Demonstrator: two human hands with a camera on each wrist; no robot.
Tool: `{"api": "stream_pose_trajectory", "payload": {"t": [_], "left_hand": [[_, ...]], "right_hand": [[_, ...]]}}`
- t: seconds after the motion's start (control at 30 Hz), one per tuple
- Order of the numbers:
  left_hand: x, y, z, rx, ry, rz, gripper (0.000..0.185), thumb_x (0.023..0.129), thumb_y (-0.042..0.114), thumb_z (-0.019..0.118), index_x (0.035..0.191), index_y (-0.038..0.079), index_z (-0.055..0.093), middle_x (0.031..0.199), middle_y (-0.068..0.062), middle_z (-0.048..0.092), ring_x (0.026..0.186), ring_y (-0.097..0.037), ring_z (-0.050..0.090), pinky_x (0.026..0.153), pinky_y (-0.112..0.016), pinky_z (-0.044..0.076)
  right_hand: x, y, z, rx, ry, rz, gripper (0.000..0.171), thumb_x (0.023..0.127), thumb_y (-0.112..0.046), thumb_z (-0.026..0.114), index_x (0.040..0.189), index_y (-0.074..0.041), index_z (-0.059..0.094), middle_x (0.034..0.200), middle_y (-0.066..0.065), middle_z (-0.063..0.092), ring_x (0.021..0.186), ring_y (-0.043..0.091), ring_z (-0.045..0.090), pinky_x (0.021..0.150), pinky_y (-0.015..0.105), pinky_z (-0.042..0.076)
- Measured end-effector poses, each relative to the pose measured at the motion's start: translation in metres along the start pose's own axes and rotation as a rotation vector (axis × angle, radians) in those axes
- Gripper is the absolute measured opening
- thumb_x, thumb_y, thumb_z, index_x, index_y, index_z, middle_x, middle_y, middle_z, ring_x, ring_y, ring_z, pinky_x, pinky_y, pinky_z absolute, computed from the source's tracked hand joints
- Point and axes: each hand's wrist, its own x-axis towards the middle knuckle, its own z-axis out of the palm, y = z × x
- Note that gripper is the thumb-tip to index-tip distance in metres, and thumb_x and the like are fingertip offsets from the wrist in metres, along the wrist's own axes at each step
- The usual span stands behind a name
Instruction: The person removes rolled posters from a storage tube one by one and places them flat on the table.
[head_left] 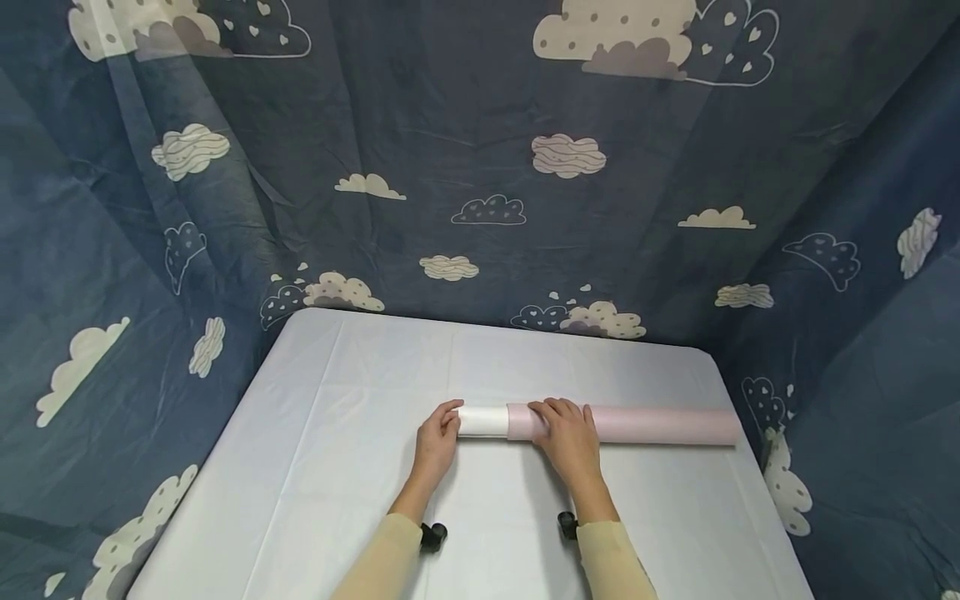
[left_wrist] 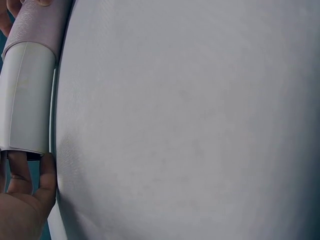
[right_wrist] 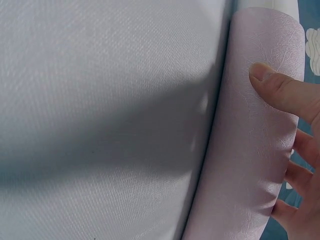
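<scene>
A long pink roll (head_left: 667,426) with a finely creased surface lies crosswise on the white table. Out of its left end sticks a narrower white tube (head_left: 483,422), with a lengthwise seam line visible in the left wrist view. My left hand (head_left: 437,442) pinches the tube's left end, fingertips at its rim; how far they reach inside cannot be told. Farther right, my right hand (head_left: 570,442) grips the pink roll near its left end. The right wrist view has the thumb (right_wrist: 262,72) pressed on the near side of the roll, with the other fingers partly hidden behind it.
The white table (head_left: 360,375) has rounded far corners and light crease lines. A dark blue curtain (head_left: 420,108) with cloud prints hangs behind it and on both sides. Black wrist cameras (head_left: 432,537) sit on both forearms.
</scene>
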Motion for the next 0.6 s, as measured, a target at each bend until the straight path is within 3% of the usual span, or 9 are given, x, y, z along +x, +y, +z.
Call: {"api": "stream_pose_trajectory", "payload": {"t": [0.33,0.6], "left_hand": [[-0.001,-0.001,-0.001,0.011,0.01,-0.019,0.03,0.105,0.005,0.062,0.131,0.013,0.072,0.109,-0.008,0.078,0.086,-0.01,0.062,0.076,-0.019,0.051],[0.001,-0.002,-0.01,0.046,0.036,-0.008,0.03,0.104,0.004,0.063,0.131,0.014,0.073,0.11,-0.008,0.078,0.086,-0.01,0.062,0.077,-0.02,0.052]], "right_hand": [[-0.001,0.001,0.001,0.004,-0.014,0.017,0.061,0.079,-0.02,0.094,0.135,-0.027,0.071,0.141,0.006,0.069,0.141,0.032,0.057,0.124,0.07,0.031],[-0.001,0.002,0.001,0.002,0.04,-0.001,0.062,0.074,-0.018,0.096,0.132,-0.025,0.073,0.137,0.007,0.071,0.137,0.033,0.06,0.121,0.071,0.034]]}}
